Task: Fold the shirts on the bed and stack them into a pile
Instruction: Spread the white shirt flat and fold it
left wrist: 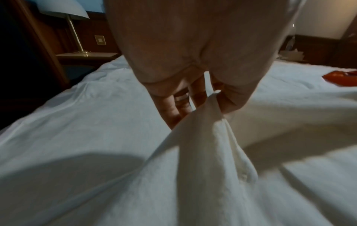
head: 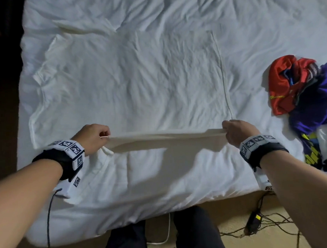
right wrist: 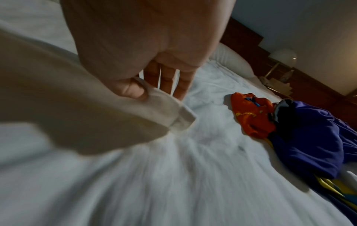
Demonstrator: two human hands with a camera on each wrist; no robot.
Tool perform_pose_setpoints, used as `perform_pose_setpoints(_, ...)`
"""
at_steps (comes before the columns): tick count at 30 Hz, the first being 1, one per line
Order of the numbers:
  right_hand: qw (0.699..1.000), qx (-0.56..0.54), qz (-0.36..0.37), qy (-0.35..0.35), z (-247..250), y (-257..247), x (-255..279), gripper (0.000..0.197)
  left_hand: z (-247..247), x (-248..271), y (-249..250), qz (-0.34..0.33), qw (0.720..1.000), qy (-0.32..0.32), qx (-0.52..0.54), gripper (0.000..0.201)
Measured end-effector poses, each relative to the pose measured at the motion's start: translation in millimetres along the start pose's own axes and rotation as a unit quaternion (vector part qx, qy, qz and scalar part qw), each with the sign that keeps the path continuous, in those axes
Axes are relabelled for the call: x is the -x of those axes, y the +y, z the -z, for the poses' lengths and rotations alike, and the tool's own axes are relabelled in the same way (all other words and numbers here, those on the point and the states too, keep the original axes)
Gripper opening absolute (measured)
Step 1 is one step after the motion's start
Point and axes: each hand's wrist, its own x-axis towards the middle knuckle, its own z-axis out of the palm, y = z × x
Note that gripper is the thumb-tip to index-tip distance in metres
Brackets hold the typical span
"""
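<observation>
**White shirt lifted by its near edge, ready for the first fold**

A large white cotton T-shirt [head: 131, 76] lay spread flat across the white-sheeted bed [head: 181, 13], its neck end toward the left and its hem seam running down the right. The left hand [head: 92, 138] pinched the near edge by the sleeve end, thumb and fingers clamped on the cloth; the right hand [head: 236, 133] pinched the near hem corner in the same way. Between the two grips the edge was raised off the bed and drawn into a taut, slightly sagging line.

To the right, well apart from the shirt, sat a crumpled heap of a red jersey [head: 284, 83] and a purple garment [head: 315, 103], seemingly not yet folded.

The fabric looked thin, light and limp, so it would likely droop wherever it was unsupported and crease easily. Holding it at two corners along one edge seemed the sound choice, keeping the edge straight for carrying across. Against the white sheet its outline was hard to read, so alignment might drift.
</observation>
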Motion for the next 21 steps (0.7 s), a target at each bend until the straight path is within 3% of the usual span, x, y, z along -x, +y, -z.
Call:
perform_pose_setpoints(6, 0.997, -0.053, 0.012, 0.059, 33.6, 8.8, -50.9, 0.017, 35.0, -48.8, 8.7, 0.036, 0.995, 0.078, 0.045, 0.017)
perform_pose_setpoints(13, 0.990, -0.092, 0.048, 0.100, 50.6, 21.7, -123.9, 0.024, 27.4, -88.7, 22.5, 0.046, 0.967, 0.248, 0.019, 0.023)
perform_pose_setpoints(18, 0.984, -0.118, 0.058, 0.119, 65.1, 24.4, -171.1, 0.022, 30.1, -124.1, 27.7, 0.048, 0.950, 0.309, -0.012, 0.026)
perform_pose_setpoints(21, 0.985, -0.120, 0.047, 0.114, 73.4, 23.5, -192.7, 0.021, 38.0, -144.5, 27.7, 0.082, 0.938, 0.338, -0.019, 0.030)
